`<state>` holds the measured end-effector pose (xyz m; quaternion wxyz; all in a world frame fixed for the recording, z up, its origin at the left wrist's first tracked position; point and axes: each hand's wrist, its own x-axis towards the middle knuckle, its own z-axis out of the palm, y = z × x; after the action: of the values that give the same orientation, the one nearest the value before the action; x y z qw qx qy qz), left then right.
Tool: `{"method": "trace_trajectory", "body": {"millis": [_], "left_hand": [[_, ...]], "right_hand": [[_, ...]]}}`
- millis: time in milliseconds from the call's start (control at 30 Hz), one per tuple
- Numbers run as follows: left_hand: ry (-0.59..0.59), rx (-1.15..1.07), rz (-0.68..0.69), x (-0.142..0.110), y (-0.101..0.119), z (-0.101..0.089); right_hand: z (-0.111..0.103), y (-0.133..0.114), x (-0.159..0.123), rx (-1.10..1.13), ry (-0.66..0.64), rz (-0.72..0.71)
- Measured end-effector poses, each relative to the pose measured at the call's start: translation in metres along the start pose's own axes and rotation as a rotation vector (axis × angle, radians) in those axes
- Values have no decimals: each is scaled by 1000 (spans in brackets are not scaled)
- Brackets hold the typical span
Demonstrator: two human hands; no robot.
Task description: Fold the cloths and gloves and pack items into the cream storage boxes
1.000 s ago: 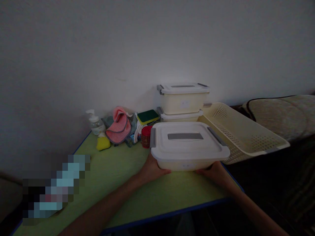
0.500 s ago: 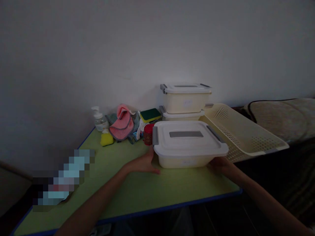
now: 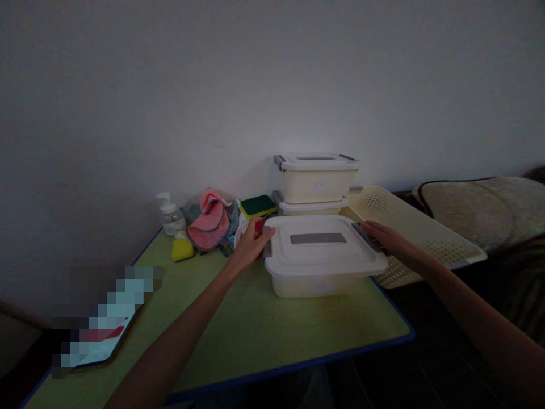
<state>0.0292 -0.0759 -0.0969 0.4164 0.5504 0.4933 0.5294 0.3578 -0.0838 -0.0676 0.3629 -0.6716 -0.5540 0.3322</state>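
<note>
A cream storage box (image 3: 321, 287) with a white lid (image 3: 315, 258) stands on the table in front of me. Grey clips flank the lid, and a grey strip marks its centre. At the left clip (image 3: 267, 247), my left hand (image 3: 250, 244) is closed with the thumb on top, its other fingers partly hidden. Across the box, my right hand (image 3: 389, 243) grips the right clip (image 3: 367, 236), fingers over its upper edge and thumb hidden.
Behind stand two stacked lidded boxes (image 3: 317, 184). A perforated cream basket (image 3: 426, 227) is at the right. Pink cloth (image 3: 210, 227), a green-yellow sponge (image 3: 258, 206), a yellow sponge (image 3: 182, 249) and a pump bottle (image 3: 170, 216) sit back left. A blurred phone-like slab (image 3: 106, 335) lies left on the green table (image 3: 298, 341).
Both hands have risen from the box's lower sides to the clips on its lid. The box stays on the table, and the view has shifted slightly.
</note>
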Motion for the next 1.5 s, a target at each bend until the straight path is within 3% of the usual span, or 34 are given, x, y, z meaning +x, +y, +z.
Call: {"method": "trace_trajectory", "body": {"millis": [133, 433, 900, 1233, 1400, 1500], "left_hand": [[-30, 71, -59, -3, 3, 6], [14, -29, -118, -7, -1, 12], [65, -180, 17, -5, -16, 19], [105, -253, 27, -10, -16, 21], [123, -303, 93, -13, -22, 23], [139, -423, 91, -14, -27, 26]], "right_hand": [[12, -4, 2, 29, -27, -190], [19, 1, 2, 240, -70, -30], [20, 3, 5, 188, -8, -85], [18, 11, 10, 146, 48, -124], [18, 16, 12, 190, 63, -131], [23, 24, 13, 345, 43, -108]]}}
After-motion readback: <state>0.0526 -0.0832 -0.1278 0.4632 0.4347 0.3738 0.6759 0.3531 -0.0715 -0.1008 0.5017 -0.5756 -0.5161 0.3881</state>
